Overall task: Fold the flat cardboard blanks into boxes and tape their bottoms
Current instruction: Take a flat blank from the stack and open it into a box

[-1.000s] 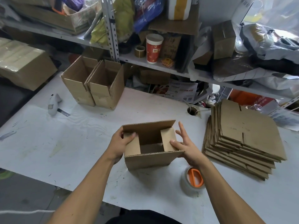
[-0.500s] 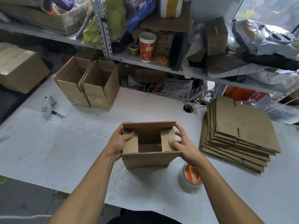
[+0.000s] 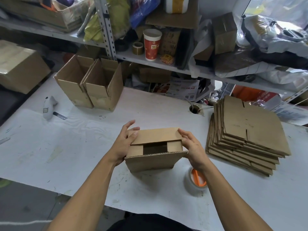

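Looking down, I see a small brown cardboard box [image 3: 155, 151] standing on the white scratched table [image 3: 83, 147], close to my side of it. My left hand [image 3: 124, 144] is on the box's left side, thumb pressing on the far flap [image 3: 156, 135] and the other fingers straight and spread behind it. My right hand [image 3: 191, 147] is on the right side, fingers straight and touching the far flap's right end. That far flap is folded down over the two short side flaps, and a dark gap shows between them. The near flap still sticks out toward me. Just beside my right wrist a clear roll of tape with an orange core [image 3: 196, 180] lies on the table. To the right sits a tall stack of flat brown cardboard blanks [image 3: 246, 134]. Far to the left two open brown boxes [image 3: 90, 84] stand touching each other, near the table's back edge. A small white and grey tool [image 3: 49, 107] lies further left, with a thin dark strip next to it. A round hole [image 3: 194, 109] is cut in the table between the stack and the open boxes. Behind the table is a grey metal shelf [image 3: 150, 60], very full. On it stands a red and white paper cup [image 3: 152, 45] with a little brown tape roll [image 3: 138, 47] just beside it, plus bags, papers and more brown boxes. A big taped brown box [image 3: 18, 67] sits off the left side of the table.
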